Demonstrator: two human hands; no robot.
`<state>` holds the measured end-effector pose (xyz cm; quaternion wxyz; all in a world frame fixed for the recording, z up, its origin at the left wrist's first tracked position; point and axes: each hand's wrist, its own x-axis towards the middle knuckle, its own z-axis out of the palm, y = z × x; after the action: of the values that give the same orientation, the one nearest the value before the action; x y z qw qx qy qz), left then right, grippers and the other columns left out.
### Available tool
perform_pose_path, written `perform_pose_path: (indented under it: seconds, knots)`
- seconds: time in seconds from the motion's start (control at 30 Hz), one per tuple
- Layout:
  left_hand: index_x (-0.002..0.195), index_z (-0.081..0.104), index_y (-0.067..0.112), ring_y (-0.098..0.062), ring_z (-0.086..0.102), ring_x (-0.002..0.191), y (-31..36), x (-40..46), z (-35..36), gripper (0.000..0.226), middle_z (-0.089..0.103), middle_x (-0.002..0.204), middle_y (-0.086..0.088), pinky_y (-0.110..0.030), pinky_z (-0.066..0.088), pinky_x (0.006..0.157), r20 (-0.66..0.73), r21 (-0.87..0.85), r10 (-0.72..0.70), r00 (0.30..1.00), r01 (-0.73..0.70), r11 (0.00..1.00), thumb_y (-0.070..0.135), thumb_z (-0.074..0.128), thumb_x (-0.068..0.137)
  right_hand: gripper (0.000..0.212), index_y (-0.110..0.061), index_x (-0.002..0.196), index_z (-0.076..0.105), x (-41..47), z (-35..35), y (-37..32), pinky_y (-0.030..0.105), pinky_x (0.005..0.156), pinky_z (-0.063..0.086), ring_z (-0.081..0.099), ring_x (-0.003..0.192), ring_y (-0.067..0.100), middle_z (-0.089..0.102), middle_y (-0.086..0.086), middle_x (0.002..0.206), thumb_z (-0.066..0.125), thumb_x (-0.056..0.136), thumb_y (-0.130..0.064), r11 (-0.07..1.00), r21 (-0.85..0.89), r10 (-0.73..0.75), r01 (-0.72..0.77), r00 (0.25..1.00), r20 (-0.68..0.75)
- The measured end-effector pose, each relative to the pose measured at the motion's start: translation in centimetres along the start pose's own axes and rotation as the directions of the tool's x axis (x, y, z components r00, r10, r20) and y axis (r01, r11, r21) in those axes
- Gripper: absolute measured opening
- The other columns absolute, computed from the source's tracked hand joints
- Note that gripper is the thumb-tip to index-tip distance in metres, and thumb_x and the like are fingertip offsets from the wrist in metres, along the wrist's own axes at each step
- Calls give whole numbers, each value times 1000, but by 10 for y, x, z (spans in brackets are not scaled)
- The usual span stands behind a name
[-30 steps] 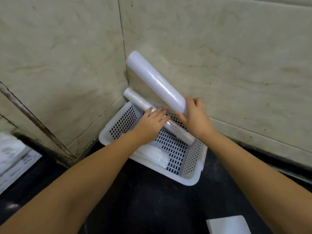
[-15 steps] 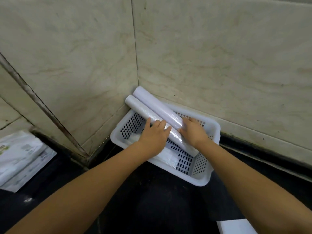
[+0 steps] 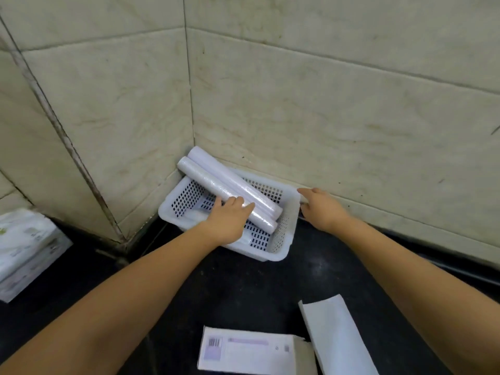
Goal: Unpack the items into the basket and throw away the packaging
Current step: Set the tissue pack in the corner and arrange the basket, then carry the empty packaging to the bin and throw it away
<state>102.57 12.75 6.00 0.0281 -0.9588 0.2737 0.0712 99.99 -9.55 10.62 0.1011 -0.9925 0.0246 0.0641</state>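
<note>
Your left hand (image 3: 230, 219) lies flat, fingers together, on the front roll (image 3: 216, 189). Your right hand (image 3: 323, 209), loosely spread, touches the basket (image 3: 281, 250) rim on the dark counter (image 3: 243, 288).

Both forearms outstretched, left grip (image 3: 230, 216) flat, right grip (image 3: 322, 209) loose.

White basket (image 3: 281, 247), its walls and floor punched with rows of small dark rectangular holes. Two rolls lie in it: the nearer roll (image 3: 216, 192) a glossy white with a faint crinkled sheen, the farther roll (image 3: 216, 173) a smoother white leaning to pale lilac. Black counter (image 3: 243, 288), lightly speckled. Wall tiles (image 3: 324, 104) are cream with brownish marble veins and dark grout lines. The box (image 3: 251, 353) down front is white, with a black barcode and a pale purple label strip. White packets (image 3: 24, 247) at left carry touches of green print.
</note>
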Motion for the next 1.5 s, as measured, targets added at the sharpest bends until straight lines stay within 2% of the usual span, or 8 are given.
perform_pose_path:
  seconds: [0.23,0.5,0.8,0.9,1.03,1.2,1.37,1.5]
  knots:
    - [144,28,22,-27,35,129,62,-91,-7,61,39,141,-8,-42,23,111,-58,-160,104,993,-112,981,8,43,87,52,-14,144,33,-106,21,39,39,102,40,47,126,33,47,17,141,45,94,-23,997,58,40,-51,983,180]
    - [145,27,24,-24,36,132,135,-199,60,68,37,146,-3,-46,25,112,254,-208,96,962,-43,977,55,48,87,61,-8,134,39,-240,110,103,36,93,48,55,116,28,54,11,133,58,87,-41,942,113,232,-317,855,464]
    - [132,35,22,-30,47,119,152,-244,87,60,50,130,-6,-50,33,99,265,17,-117,957,116,993,48,55,81,25,-14,88,57,-286,103,93,17,35,36,59,40,10,63,0,49,38,81,0,708,520,158,-478,825,543]
    - [120,40,22,-27,55,105,130,-247,77,75,55,116,-2,-43,42,84,310,-131,-213,926,264,955,76,45,68,40,-19,92,63,-283,70,85,18,33,39,66,46,13,71,6,61,30,86,2,605,658,116,-449,867,485]
    - [115,41,16,-19,56,89,92,-233,41,58,59,114,-5,-32,44,72,247,-440,-295,923,378,815,52,62,75,38,-7,116,62,-279,27,87,22,44,53,68,58,13,69,12,84,36,90,4,425,851,210,-309,948,239]
    - [133,43,16,-23,57,109,96,-193,-21,62,57,128,-6,-41,48,92,57,-771,-257,965,206,603,42,64,81,57,-23,137,44,-307,-11,97,26,87,47,58,98,11,59,-1,118,64,85,-32,607,779,250,-159,968,3]
    - [133,40,15,-24,57,109,172,-144,-55,61,56,128,-7,-41,48,91,-12,-866,-62,998,21,500,42,63,84,27,-26,117,63,-369,-20,110,24,73,53,66,88,15,67,2,112,56,91,-23,698,699,492,-155,814,-310]
    - [130,43,16,-20,60,105,280,-136,-52,59,58,123,-3,-37,50,87,7,-884,233,972,-103,457,43,64,82,42,-26,133,50,-455,-9,145,6,60,46,61,81,1,59,-5,115,52,93,-14,656,702,654,-276,671,-348]
